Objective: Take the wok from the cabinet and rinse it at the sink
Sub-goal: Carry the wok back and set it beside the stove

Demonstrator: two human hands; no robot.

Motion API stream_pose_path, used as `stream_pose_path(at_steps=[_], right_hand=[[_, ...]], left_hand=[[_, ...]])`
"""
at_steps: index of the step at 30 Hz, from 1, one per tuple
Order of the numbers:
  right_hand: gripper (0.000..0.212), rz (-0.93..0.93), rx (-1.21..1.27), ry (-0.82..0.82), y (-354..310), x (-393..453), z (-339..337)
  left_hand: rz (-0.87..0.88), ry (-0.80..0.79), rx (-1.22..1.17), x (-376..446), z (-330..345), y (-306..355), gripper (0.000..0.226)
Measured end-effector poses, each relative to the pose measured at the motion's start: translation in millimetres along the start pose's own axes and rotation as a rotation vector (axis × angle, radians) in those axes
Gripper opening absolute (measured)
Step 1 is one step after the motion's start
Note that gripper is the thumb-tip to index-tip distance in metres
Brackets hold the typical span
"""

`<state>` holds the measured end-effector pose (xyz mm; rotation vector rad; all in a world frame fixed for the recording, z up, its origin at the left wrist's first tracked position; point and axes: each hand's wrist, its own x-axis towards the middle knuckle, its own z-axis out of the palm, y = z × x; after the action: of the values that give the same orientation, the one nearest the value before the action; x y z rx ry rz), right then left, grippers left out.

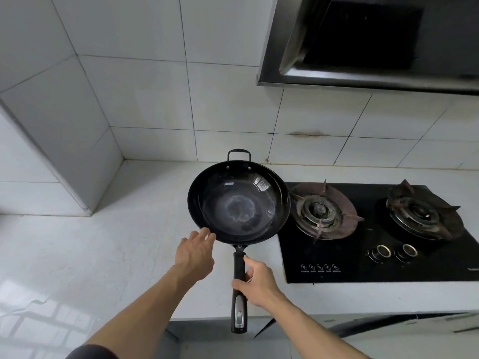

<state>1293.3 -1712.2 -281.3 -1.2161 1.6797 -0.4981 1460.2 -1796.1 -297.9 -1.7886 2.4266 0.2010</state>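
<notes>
Two bare forearms reach up from the bottom edge toward a black wok (pixel 238 203) held over the white desk (pixel 103 255). Right hand (pixel 255 282): its fingers (pixel 239 284) and thumb curl round the long black handle (pixel 239 294) about midway along it, so the silver-tipped end of the handle sticks out behind the fingers toward the camera, past the desk's front edge. Left hand (pixel 194 252): its fingers (pixel 207 235) are straight and only slightly spread, with the tips touching the near left rim of the wok; they wrap round nothing.

Beyond both sets of fingers the wok's bowl faces upward, roughly level, with a pale ring-shaped mark at the middle of its dark inside. Whether its underside rests on the desk or hangs just above it I cannot tell. On the rim farthest from the fingers sits a small loop handle (pixel 239 154), close to the tiled wall (pixel 155 86).

Right of the right-hand fingers a black glass gas hob (pixel 363 260) is set into the desk, and the wok's right rim overlaps its left edge. It carries two rusty burners (pixel 320 212), two round knobs (pixel 383 251) nearer the front, and a row of small white symbols. Above the hob hangs a steel range hood (pixel 363 47). Left of the left-hand fingers a tiled column (pixel 51 138) juts from the wall.
</notes>
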Motion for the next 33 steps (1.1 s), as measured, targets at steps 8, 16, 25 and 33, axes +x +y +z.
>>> stream_pose_path(at_steps=[8, 16, 25, 33], right_hand=[[0.076, 0.030, 0.006, 0.018, -1, 10, -8], [0.078, 0.043, 0.055, -0.004, 11, -6, 5], [0.074, 0.038, 0.037, 0.027, 16, -2, 0], [0.071, 0.044, 0.035, 0.024, 17, -4, -2]], left_hand=[[0.008, 0.053, -0.063, 9, 11, -5, 0.061], [0.026, 0.117, -0.127, -14, 22, -11, 0.057], [0.053, 0.101, -0.191, -15, 15, -10, 0.063], [0.050, 0.095, -0.176, -18, 14, -7, 0.061]])
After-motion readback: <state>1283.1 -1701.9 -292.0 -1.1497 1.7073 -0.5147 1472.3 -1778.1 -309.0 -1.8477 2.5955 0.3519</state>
